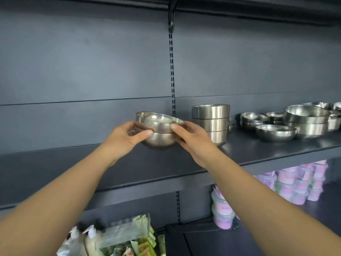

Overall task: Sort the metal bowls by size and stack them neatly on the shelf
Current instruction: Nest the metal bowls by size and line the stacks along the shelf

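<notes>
Nested bowls [160,133] at frame centre, above shelf [258,150]: upper bowl tilted inside lower. Left hand [127,137] grips at 9 o'clock, right hand [191,138] at 3 o'clock, thumbs on rim. Straight-sided bowl stack [211,122] just beyond, 3 o'clock. Pink tubs [222,209] at 5 o'clock, below.

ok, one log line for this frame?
left hand: grips nested bowls | right hand: grips same | top bowl: tilted | position: above shelf, left of bowl stack
</notes>
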Action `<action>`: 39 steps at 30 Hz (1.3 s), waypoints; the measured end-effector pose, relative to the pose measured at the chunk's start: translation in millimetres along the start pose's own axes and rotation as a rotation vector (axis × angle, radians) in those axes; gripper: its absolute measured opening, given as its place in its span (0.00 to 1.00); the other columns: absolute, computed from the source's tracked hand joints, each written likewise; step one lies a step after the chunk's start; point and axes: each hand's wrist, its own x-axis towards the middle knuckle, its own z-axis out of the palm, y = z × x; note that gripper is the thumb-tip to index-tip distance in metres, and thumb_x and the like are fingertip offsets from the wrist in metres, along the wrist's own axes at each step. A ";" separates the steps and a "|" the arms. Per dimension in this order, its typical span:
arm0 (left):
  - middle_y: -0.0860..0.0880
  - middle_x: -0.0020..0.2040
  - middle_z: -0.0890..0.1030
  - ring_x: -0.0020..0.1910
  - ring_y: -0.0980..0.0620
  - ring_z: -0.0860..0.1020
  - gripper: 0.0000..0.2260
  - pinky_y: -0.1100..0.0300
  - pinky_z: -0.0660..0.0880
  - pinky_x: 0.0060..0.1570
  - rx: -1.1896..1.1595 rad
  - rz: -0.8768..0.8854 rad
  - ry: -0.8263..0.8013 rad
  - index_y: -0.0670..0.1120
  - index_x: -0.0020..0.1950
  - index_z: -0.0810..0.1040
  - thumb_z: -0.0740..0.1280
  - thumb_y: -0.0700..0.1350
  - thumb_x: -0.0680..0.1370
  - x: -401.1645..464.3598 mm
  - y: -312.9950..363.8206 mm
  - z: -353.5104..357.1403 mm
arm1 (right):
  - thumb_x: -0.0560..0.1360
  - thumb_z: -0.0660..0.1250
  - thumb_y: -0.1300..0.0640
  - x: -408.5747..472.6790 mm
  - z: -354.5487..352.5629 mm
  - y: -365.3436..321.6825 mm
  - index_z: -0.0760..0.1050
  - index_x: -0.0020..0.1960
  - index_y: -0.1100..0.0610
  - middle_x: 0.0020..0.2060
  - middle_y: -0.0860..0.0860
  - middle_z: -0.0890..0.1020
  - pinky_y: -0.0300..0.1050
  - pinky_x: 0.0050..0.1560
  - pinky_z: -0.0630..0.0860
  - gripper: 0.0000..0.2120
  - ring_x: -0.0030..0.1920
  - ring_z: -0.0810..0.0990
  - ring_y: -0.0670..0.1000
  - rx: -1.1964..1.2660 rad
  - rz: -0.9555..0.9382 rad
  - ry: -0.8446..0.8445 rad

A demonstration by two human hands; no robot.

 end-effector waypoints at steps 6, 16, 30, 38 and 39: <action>0.53 0.44 0.80 0.47 0.57 0.76 0.03 0.61 0.70 0.53 -0.018 -0.079 -0.125 0.50 0.42 0.76 0.69 0.42 0.73 28.1 -42.5 -19.6 | 0.71 0.70 0.53 27.2 18.2 20.2 0.77 0.48 0.55 0.47 0.49 0.81 0.53 0.68 0.69 0.08 0.52 0.78 0.49 -0.125 0.122 0.031; 0.53 0.43 0.79 0.47 0.57 0.76 0.03 0.58 0.70 0.60 -0.050 -0.090 -0.152 0.50 0.42 0.77 0.69 0.43 0.73 99.9 -62.7 -34.4 | 0.73 0.67 0.55 97.0 21.2 22.6 0.76 0.47 0.56 0.44 0.49 0.81 0.40 0.59 0.73 0.05 0.46 0.79 0.45 -0.182 0.189 -0.010; 0.57 0.39 0.82 0.45 0.60 0.76 0.06 0.65 0.71 0.52 -0.391 0.106 -0.176 0.51 0.40 0.76 0.67 0.41 0.74 219.6 -29.8 9.6 | 0.69 0.70 0.51 199.5 -25.4 -87.6 0.73 0.60 0.63 0.46 0.50 0.82 0.37 0.58 0.73 0.24 0.48 0.79 0.46 -0.669 0.220 0.039; 0.52 0.42 0.79 0.44 0.59 0.76 0.03 0.66 0.73 0.49 -0.401 -0.033 -0.170 0.49 0.40 0.76 0.68 0.42 0.73 246.3 -31.2 68.5 | 0.61 0.69 0.48 246.2 -96.5 -87.5 0.76 0.51 0.57 0.45 0.48 0.82 0.36 0.53 0.73 0.21 0.45 0.80 0.43 -0.800 0.354 -0.130; 0.52 0.41 0.79 0.43 0.59 0.76 0.04 0.67 0.73 0.48 -0.395 -0.056 -0.154 0.49 0.40 0.76 0.68 0.42 0.73 248.4 -33.4 72.9 | 0.59 0.69 0.47 252.4 -101.4 -85.7 0.76 0.51 0.56 0.45 0.48 0.82 0.35 0.53 0.74 0.22 0.45 0.80 0.43 -0.822 0.374 -0.167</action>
